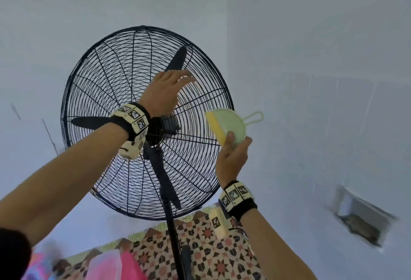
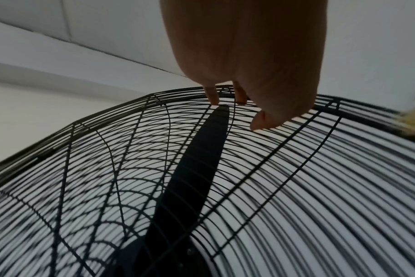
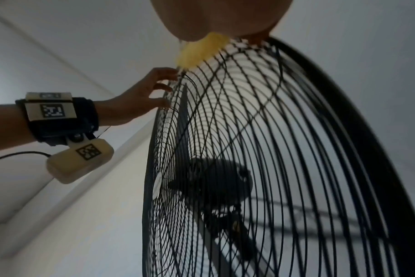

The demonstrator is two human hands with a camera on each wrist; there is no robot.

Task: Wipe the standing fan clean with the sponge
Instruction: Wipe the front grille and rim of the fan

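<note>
The black standing fan [image 1: 124, 93] fills the middle of the head view, with its wire cage, dark blades and hub on a pole [image 1: 172, 230]. My left hand [image 1: 180, 78] reaches up to the upper cage, and its straight fingers [image 2: 239, 97] touch the wires near the rim. My right hand [image 1: 239, 144] is at the cage's right edge and grips a yellow and pale green sponge [image 1: 222, 124] with a loop handle. In the right wrist view the sponge [image 3: 201, 50] lies against the top wires of the fan [image 3: 272, 150], close to the left hand [image 3: 152, 91].
Plain white walls stand behind and to the right of the fan. A recessed opening [image 1: 364, 219] sits low in the right wall. Below are a patterned tile floor [image 1: 211, 248] and pink things [image 1: 126, 264] at the bottom left.
</note>
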